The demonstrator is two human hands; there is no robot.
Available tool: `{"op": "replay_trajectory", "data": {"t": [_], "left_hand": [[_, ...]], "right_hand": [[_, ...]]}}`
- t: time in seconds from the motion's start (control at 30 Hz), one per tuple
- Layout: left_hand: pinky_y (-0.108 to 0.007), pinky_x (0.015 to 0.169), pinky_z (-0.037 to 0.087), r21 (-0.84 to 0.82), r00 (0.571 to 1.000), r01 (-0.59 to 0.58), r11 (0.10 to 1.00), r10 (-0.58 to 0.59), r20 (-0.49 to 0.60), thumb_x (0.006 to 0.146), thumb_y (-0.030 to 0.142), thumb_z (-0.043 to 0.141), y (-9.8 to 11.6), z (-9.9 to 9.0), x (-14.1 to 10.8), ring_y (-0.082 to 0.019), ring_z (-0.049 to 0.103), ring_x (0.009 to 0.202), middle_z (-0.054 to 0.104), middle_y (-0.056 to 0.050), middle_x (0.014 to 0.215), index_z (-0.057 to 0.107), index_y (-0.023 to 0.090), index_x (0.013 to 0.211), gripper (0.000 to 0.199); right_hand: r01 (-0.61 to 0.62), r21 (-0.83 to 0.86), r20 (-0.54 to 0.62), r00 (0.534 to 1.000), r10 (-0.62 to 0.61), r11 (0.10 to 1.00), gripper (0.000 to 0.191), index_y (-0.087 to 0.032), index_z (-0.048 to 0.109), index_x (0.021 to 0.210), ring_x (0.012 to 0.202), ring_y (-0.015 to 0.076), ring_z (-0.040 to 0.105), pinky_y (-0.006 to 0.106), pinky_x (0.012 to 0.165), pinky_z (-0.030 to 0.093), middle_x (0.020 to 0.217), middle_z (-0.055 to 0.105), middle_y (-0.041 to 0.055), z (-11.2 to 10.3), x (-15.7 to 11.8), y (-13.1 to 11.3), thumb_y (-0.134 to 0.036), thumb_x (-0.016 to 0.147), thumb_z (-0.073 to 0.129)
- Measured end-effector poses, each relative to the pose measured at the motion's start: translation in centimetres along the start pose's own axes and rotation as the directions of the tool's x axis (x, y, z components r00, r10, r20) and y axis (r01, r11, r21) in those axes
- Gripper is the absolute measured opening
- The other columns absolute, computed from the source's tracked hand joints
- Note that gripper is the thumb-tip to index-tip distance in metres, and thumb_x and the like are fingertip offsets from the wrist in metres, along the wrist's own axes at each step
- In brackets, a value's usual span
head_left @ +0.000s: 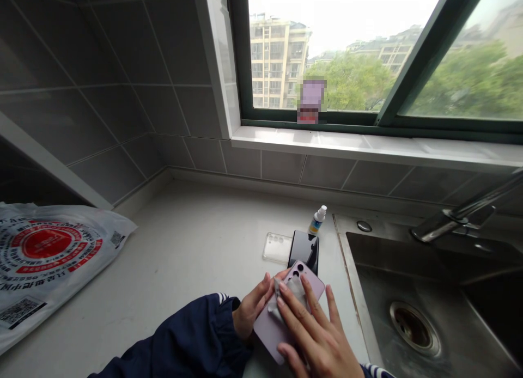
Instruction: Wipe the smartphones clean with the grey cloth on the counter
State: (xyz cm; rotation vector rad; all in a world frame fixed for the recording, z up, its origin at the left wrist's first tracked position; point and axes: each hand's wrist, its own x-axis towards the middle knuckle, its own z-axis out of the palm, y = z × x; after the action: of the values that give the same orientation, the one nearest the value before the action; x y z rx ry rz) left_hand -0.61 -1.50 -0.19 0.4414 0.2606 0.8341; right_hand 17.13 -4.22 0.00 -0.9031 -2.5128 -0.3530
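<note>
Left hand curled round the phone's edge, fingers and thumb closed on it, tilting it up off the counter. Right hand open, fingers spread and pressed flat on a pale cloth, which lies bunched on the phone's back. Lilac phone sits between both hands, camera end pointing away, just above the counter's front edge. Likely light, stiff and slick; edges look the safest hold, lenses best kept clear of fingers. Just beyond: dark glossy phone, clear phone case and small spray bottle, lying on the counter. Sink to the right, under a faucet. Printed plastic bag to the left.
</note>
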Motion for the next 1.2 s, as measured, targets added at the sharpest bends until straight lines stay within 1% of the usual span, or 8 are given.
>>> {"op": "replay_trajectory", "data": {"t": [0.1, 0.2, 0.4, 0.57, 0.77, 0.97, 1.07, 1.2], "left_hand": [[-0.039, 0.102, 0.037, 0.033, 0.999, 0.006, 0.999, -0.005, -0.036, 0.093, 0.055, 0.030, 0.1, 0.1, 0.0, -0.025, 0.055, 0.120, 0.052, -0.014, 0.137, 0.037, 0.018, 0.143, 0.063], [-0.044, 0.078, 0.049, 0.063, 0.995, 0.086, 0.994, -0.089, 0.040, 0.090, 0.063, 0.025, 0.2, -0.1, 0.0, -0.030, 0.067, 0.095, 0.049, -0.017, 0.138, 0.025, 0.027, 0.148, 0.068], [-0.044, 0.064, 0.050, 0.113, 0.968, 0.184, 0.976, -0.200, 0.153, 0.084, 0.072, 0.028, 0.2, -0.8, 0.1, -0.033, 0.070, 0.080, 0.049, -0.019, 0.134, 0.015, 0.035, 0.148, 0.075], [-0.053, 0.075, 0.050, 0.173, 0.973, 0.174, 0.970, -0.196, 0.122, 0.088, 0.066, 0.025, 0.0, -0.7, -0.3, -0.027, 0.070, 0.074, 0.053, -0.017, 0.131, 0.017, 0.032, 0.149, 0.071], [-0.042, 0.109, 0.030, 0.207, 1.000, 0.005, 0.978, -0.002, -0.017, 0.094, 0.054, 0.030, -0.1, -0.3, -0.4, -0.026, 0.053, 0.121, 0.054, -0.013, 0.135, 0.044, 0.018, 0.140, 0.060], [-0.040, 0.114, 0.019, 0.050, 0.999, -0.014, 0.999, 0.015, -0.031, 0.093, 0.055, 0.030, 0.2, 0.2, -0.2, -0.027, 0.042, 0.133, 0.053, -0.015, 0.136, 0.040, 0.013, 0.142, 0.065], [-0.039, 0.113, 0.023, 0.016, 0.998, -0.024, 1.000, 0.025, -0.055, 0.093, 0.055, 0.031, 0.2, 0.4, 0.0, -0.027, 0.046, 0.130, 0.055, -0.016, 0.133, 0.039, 0.012, 0.142, 0.067], [-0.046, 0.100, 0.039, 0.023, 0.999, 0.011, 1.000, -0.010, -0.037, 0.089, 0.061, 0.035, 0.1, 0.2, 0.2, -0.032, 0.056, 0.118, 0.054, -0.017, 0.133, 0.033, 0.018, 0.146, 0.071]], "right_hand": [[-0.165, -0.018, 0.031, 0.986, 0.166, 0.986, 0.059, -0.010, 0.039, 0.144, 0.140, 0.0438, 0.022, 0.064, 0.111, 0.011, 0.152, 0.034, 0.0119, -0.1, -0.3, 0.4, -0.029, 0.090, 0.052], [-0.296, -0.023, 0.033, 0.955, 0.296, 0.955, 0.059, -0.011, 0.031, 0.148, 0.141, 0.0423, 0.020, 0.064, 0.109, 0.019, 0.153, 0.030, 0.0124, 0.0, -0.6, 1.0, -0.026, 0.093, 0.045], [-0.445, -0.006, -0.007, 0.896, 0.445, 0.896, 0.061, -0.015, 0.022, 0.151, 0.143, 0.0396, 0.017, 0.064, 0.106, 0.024, 0.154, 0.029, 0.0107, 0.0, -0.7, 1.7, -0.030, 0.095, 0.040], [-0.356, 0.019, 0.021, 0.934, 0.356, 0.934, 0.065, -0.009, 0.020, 0.151, 0.143, 0.0404, 0.016, 0.062, 0.110, 0.019, 0.155, 0.026, 0.0149, 0.0, -0.6, 1.3, -0.029, 0.094, 0.043], [-0.161, 0.004, 0.076, 0.984, 0.160, 0.987, 0.071, -0.006, 0.026, 0.149, 0.142, 0.0402, 0.017, 0.057, 0.115, 0.006, 0.154, 0.027, 0.0158, 0.3, -0.4, 0.5, -0.038, 0.091, 0.050], [0.046, -0.008, 0.057, 0.997, -0.045, 0.999, 0.081, -0.005, 0.039, 0.144, 0.142, 0.0390, 0.019, 0.058, 0.114, -0.004, 0.150, 0.035, 0.0147, 0.9, 0.0, -0.1, -0.064, 0.089, 0.044], [0.005, -0.015, 0.070, 0.998, -0.004, 1.000, 0.079, -0.006, 0.037, 0.145, 0.142, 0.0401, 0.018, 0.059, 0.114, -0.004, 0.151, 0.034, 0.0136, 0.7, -0.1, 0.1, -0.061, 0.089, 0.045], [-0.197, -0.050, 0.102, 0.974, 0.202, 0.979, 0.069, -0.006, 0.027, 0.149, 0.143, 0.0406, 0.016, 0.058, 0.114, 0.002, 0.154, 0.027, 0.0144, 0.2, -0.3, 1.1, -0.041, 0.093, 0.046]]}}
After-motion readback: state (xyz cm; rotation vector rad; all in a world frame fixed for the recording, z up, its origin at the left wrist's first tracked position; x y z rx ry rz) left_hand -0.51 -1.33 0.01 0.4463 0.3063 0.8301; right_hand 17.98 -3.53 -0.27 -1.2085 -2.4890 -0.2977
